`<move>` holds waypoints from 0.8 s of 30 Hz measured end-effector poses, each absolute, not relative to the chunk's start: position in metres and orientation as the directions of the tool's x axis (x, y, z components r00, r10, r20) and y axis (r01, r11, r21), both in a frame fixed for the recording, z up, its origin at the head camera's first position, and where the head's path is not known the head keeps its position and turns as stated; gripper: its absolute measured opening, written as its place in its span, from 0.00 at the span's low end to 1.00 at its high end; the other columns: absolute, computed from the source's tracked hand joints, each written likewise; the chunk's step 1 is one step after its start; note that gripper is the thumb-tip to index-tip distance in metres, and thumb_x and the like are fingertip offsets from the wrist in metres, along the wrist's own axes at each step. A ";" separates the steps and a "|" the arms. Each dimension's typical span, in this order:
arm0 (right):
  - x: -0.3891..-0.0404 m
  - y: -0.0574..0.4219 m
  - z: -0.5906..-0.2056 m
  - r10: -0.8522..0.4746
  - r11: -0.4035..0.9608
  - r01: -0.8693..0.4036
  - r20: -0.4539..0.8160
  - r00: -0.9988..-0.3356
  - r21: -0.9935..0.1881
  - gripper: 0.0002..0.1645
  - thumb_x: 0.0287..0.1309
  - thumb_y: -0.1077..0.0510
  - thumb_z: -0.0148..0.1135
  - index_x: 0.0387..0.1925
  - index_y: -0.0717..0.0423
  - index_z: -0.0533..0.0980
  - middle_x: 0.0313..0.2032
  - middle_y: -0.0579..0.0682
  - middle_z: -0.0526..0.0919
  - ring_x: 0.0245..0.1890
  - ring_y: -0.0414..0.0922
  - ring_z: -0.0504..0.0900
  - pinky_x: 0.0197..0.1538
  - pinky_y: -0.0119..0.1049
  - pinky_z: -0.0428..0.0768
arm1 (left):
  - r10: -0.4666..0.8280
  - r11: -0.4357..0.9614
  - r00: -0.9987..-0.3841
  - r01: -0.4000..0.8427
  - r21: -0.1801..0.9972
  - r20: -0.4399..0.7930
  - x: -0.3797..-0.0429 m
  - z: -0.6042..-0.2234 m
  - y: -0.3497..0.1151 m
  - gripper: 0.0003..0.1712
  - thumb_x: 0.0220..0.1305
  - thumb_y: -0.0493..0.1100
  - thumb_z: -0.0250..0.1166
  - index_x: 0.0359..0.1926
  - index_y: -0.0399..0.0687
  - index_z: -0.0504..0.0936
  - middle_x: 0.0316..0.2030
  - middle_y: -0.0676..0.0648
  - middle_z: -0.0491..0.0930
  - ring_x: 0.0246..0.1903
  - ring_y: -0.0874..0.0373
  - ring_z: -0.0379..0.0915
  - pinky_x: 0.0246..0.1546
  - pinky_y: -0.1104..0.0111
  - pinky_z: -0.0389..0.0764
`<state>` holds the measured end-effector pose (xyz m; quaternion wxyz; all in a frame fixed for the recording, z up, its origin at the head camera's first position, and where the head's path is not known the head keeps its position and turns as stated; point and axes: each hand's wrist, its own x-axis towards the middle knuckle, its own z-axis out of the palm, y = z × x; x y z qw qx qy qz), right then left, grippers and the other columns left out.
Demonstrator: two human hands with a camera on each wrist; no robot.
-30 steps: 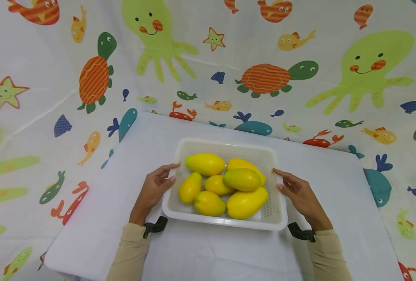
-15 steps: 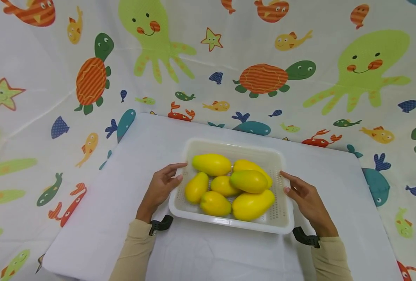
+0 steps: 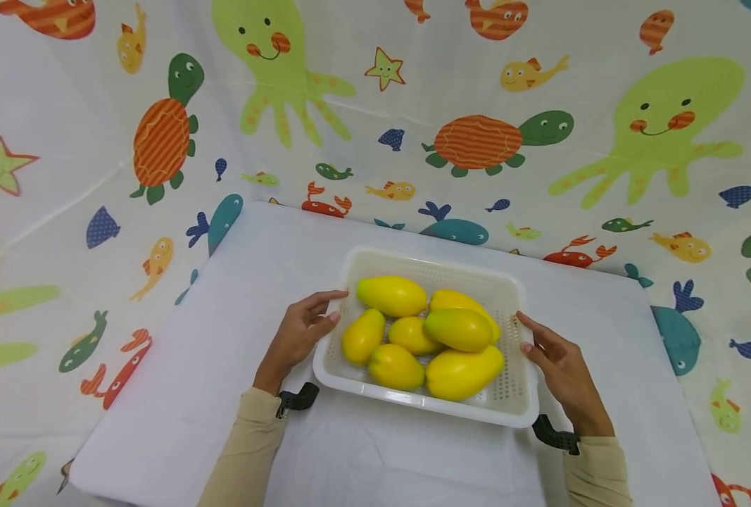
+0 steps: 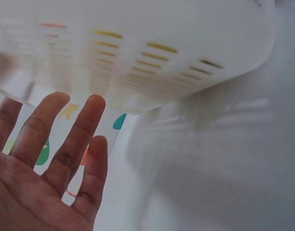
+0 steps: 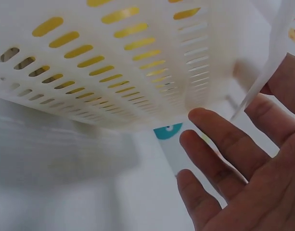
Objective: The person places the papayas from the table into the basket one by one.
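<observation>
A white plastic basket (image 3: 427, 405) with slotted walls carries several smooth yellow fruits (image 3: 393, 296), oblong with greenish tips, like mangoes or papayas. One fruit (image 3: 459, 329) lies on top of the others. My left hand (image 3: 295, 334) holds the basket's left rim, its thumb and index finger at the edge. On the opposite side, my right hand (image 3: 562, 362) holds the right rim the same way. Both wrist views look at the basket's slotted underside (image 5: 118, 62), raised off the table. There the other fingers of the left hand (image 4: 51, 159) and right hand (image 5: 243, 168) spread below the rim.
A white cloth covers the table (image 3: 413, 465) under the basket. Behind it and to the left hangs a white curtain (image 3: 375, 91) printed with sea animals. Each wrist wears a black strap mount (image 3: 300, 398).
Both hands have carried the basket of fruit a little to the right. Their hold on the rims looks the same, and the fruits keep their places inside.
</observation>
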<state>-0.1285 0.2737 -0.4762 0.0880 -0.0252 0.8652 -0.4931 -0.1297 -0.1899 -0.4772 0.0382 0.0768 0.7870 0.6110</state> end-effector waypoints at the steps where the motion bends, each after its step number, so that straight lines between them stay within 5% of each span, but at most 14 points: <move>1: -0.127 0.275 -0.476 -0.121 0.516 0.049 -0.130 -0.984 -0.855 0.32 0.69 0.42 0.56 0.72 0.28 0.62 0.75 0.38 0.60 0.76 0.53 0.58 0.64 0.30 0.68 | 0.172 0.243 -0.985 0.076 0.967 0.034 -0.130 -0.478 -0.189 0.22 0.71 0.43 0.61 0.64 0.54 0.76 0.69 0.49 0.72 0.68 0.48 0.68 0.59 0.51 0.77; 8: -0.120 0.277 -0.480 -0.100 0.474 0.052 -0.113 -0.989 -0.879 0.32 0.71 0.44 0.55 0.73 0.30 0.61 0.75 0.39 0.60 0.75 0.50 0.61 0.57 0.20 0.74 | 0.184 0.229 -0.983 0.059 0.972 0.016 -0.137 -0.496 -0.186 0.22 0.71 0.46 0.61 0.65 0.58 0.76 0.69 0.51 0.71 0.64 0.49 0.72 0.58 0.54 0.78; 16: -0.121 0.277 -0.481 -0.079 0.462 0.057 -0.106 -0.991 -0.885 0.32 0.71 0.45 0.55 0.73 0.29 0.61 0.76 0.40 0.59 0.74 0.53 0.63 0.53 0.25 0.80 | 0.169 0.237 -0.984 0.090 0.967 0.050 -0.145 -0.515 -0.184 0.21 0.70 0.52 0.62 0.62 0.70 0.77 0.67 0.59 0.72 0.63 0.54 0.73 0.57 0.56 0.78; 24: -0.121 0.272 -0.475 -0.110 0.509 0.072 -0.147 -0.983 -0.858 0.33 0.72 0.45 0.54 0.74 0.30 0.59 0.76 0.48 0.58 0.64 0.60 0.74 0.47 0.36 0.86 | 0.145 0.352 -0.986 0.125 0.928 0.078 -0.138 -0.509 -0.186 0.22 0.69 0.52 0.63 0.63 0.70 0.77 0.67 0.57 0.73 0.63 0.50 0.73 0.57 0.51 0.78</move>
